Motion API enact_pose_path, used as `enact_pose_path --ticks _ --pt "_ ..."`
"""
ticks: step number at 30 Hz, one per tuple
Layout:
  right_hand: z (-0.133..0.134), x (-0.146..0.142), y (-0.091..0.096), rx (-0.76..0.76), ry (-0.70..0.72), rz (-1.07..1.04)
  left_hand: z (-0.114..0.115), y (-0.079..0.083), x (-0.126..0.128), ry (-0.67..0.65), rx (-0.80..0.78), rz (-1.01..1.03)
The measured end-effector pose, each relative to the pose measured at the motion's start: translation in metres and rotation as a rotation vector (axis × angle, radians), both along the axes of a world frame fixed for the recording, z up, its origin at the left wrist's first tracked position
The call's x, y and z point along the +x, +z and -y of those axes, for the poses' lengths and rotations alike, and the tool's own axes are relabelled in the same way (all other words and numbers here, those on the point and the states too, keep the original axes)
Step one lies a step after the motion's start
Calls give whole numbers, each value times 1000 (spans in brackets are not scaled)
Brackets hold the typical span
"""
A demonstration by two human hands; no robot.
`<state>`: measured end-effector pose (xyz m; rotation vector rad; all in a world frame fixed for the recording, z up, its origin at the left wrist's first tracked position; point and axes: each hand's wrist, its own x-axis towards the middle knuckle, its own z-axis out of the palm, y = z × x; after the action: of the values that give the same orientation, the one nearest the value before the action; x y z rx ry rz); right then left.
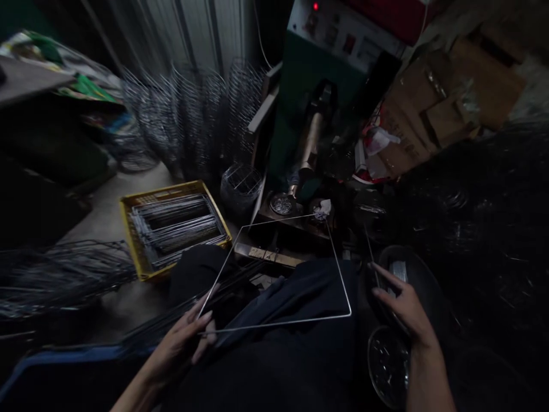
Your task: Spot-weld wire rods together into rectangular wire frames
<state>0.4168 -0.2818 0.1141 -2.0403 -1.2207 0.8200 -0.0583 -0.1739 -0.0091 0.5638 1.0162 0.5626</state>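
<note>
A thin rectangular wire frame spans the space over my lap. My left hand pinches one of its corners at the lower left. The far end of the frame reaches up in front of the machine. To the right, my right hand has thumb and forefinger closed on a thin, straight piece of wire that points upward. Under that hand are a dark round container and a bowl of small shiny pieces. The dimness hides how far the short wire runs into my fingers.
A green machine with a red light and a metal arm stands ahead. On the left, a yellow crate holds many wire frames. Stacked wire racks line the back wall. Cardboard boxes are piled at right.
</note>
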Motion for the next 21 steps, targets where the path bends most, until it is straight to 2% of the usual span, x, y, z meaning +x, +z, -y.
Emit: enact_pose_path --ticks 4,7,13,18,21 --pt "-12 -31 20 1 107 110 -4 11 14 -2 70 2" --pt "-20 -54 19 7 236 189 -9 16 21 -35 123 20" --pt "-42 -97 -15 -48 541 323 -17 13 27 -85 182 14" --pt "-49 -114 -39 -125 592 344 -21 1 25 -113 210 73" --pt "-57 -134 -46 -109 619 303 -21 -11 26 -158 229 117"
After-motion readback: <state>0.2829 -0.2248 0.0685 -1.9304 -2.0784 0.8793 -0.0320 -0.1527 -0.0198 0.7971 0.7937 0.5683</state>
